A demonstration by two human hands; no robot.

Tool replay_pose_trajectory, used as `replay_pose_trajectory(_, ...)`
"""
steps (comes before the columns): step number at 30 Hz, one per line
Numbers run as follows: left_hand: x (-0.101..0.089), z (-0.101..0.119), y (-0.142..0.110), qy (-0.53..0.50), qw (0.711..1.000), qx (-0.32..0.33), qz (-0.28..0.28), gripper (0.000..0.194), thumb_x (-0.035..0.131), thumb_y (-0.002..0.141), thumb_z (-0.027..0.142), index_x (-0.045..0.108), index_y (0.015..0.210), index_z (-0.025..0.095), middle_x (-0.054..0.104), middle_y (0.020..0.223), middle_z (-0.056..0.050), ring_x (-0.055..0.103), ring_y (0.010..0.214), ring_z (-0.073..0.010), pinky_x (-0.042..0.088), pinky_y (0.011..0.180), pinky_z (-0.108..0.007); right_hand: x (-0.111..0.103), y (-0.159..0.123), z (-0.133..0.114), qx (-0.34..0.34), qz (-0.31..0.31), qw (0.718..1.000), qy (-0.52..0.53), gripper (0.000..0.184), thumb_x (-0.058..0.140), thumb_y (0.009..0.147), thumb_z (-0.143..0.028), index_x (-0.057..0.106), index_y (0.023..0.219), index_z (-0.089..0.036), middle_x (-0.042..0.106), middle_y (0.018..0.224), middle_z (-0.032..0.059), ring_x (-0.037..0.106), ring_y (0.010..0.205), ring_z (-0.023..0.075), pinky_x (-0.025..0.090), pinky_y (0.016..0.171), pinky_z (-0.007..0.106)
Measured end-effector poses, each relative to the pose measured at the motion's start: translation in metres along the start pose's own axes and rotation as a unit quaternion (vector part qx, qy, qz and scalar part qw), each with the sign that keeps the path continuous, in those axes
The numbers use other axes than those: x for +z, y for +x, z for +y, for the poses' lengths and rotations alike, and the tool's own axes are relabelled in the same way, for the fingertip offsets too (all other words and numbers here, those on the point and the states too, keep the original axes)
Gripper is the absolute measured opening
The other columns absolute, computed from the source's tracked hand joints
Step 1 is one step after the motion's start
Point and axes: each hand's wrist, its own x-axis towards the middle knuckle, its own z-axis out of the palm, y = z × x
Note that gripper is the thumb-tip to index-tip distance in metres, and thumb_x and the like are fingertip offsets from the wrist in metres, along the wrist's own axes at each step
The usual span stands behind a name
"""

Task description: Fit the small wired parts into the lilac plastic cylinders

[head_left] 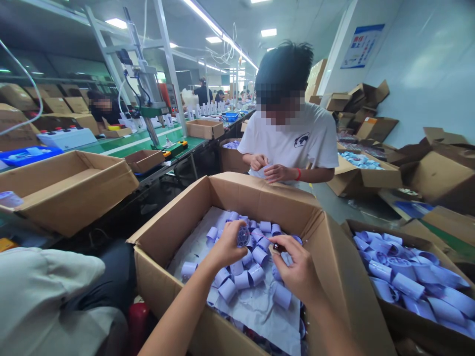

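Observation:
My left hand [229, 243] is closed around a lavender plastic cylinder [243, 237], its round, patterned end turned toward my right hand. In my right hand [297, 264] is a small tool with a dark handle [279, 247]. Its thin reddish shaft points left at the cylinder; whether the tip touches it, I cannot tell. Both hands are above an open cardboard box [163, 282]. Inside, many loose lavender cylinders [242, 280] lie on a white sheet [265, 316], some upright and others on their sides.
Across the box stands a co-worker [293, 133], both hands near its far edge. To the right, another box [374, 309] is heaped with lavender parts. An open box [70, 193] and a green workbench [148, 143] are at left. A person in grey [48, 296] sits close by.

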Motion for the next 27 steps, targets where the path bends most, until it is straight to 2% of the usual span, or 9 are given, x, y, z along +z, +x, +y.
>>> replay_pose_trajectory(20,-0.002,0.006,-0.002,-0.036,0.999,-0.007,-0.015,0.057,0.058,0.055,0.004,0.049,0.109,0.019,0.054,0.111,-0.007,0.047,0.107,-0.0241,0.039,0.096,-0.040,0.001,0.000,0.002,-0.012,-0.005,1.000,-0.020,0.022,0.050,0.079,-0.012,0.064,0.093,-0.022,0.068,0.087,0.0051,0.064,0.074,0.0170,0.054,0.068,0.028)
replay_pose_trajectory(24,-0.006,0.011,-0.001,-0.105,0.993,-0.056,0.001,0.051,0.067,0.056,0.011,0.052,0.104,0.020,0.056,0.104,-0.004,0.051,0.099,-0.0231,0.041,0.091,-0.038,-0.002,0.001,-0.001,-0.013,0.028,0.999,-0.035,0.021,0.051,0.079,-0.013,0.064,0.093,-0.022,0.066,0.084,0.0039,0.062,0.068,0.0154,0.054,0.065,0.027)
replay_pose_trajectory(27,-0.009,0.011,0.003,-0.240,0.961,-0.132,0.025,0.051,0.076,0.057,0.025,0.052,0.102,0.020,0.058,0.093,-0.001,0.055,0.083,-0.0178,0.046,0.075,-0.030,-0.005,0.001,-0.004,-0.018,0.075,0.996,-0.052,0.017,0.053,0.081,-0.015,0.063,0.093,-0.023,0.066,0.085,0.0040,0.062,0.068,0.0155,0.054,0.067,0.029)
